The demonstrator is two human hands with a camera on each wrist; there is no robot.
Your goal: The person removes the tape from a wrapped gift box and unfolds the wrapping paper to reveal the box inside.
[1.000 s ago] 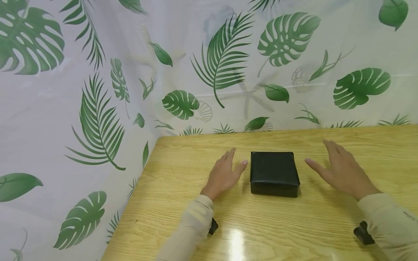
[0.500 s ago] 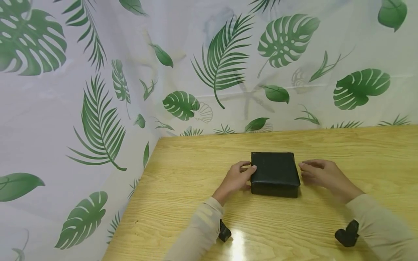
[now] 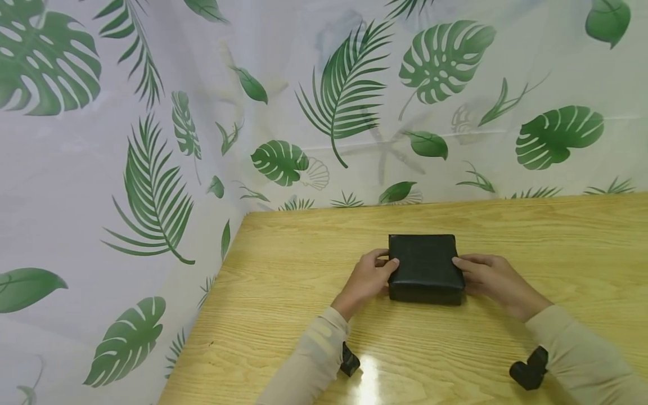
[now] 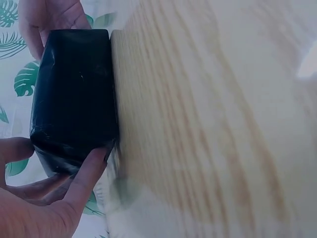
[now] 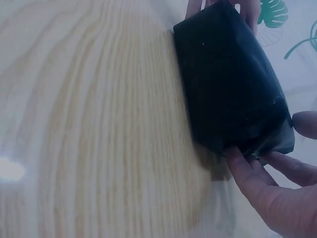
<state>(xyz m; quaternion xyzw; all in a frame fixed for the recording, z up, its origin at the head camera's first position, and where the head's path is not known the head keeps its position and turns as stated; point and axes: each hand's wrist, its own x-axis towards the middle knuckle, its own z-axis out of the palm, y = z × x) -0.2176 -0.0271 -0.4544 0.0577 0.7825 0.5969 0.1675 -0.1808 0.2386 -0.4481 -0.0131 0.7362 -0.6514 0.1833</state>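
A square black box [image 3: 424,260] with a smooth, slightly creased covering is at the wooden tabletop in the head view. On its left side my left hand [image 3: 365,281] grips it, thumb at the top edge. My right hand [image 3: 498,284] holds the opposite side, its thumb also at the top edge. In the left wrist view, fingers of the left hand [image 4: 54,210] press the near end of the box [image 4: 77,89], with one fingertip at its lower corner. The right wrist view shows the right hand [image 5: 277,191] with fingertips at the lower edge of the box [image 5: 233,84].
The wood-grain table [image 3: 283,270] meets a white leaf-print sheet [image 3: 354,185] at the back and along the left. Black devices [image 3: 529,368] hang under both wrists, close over the table. Light glares off the tabletop near the front.
Both hands have come inward from beside the box to its sides; the left reached it first, then the right closed on its side. The box stays in nearly the same place.
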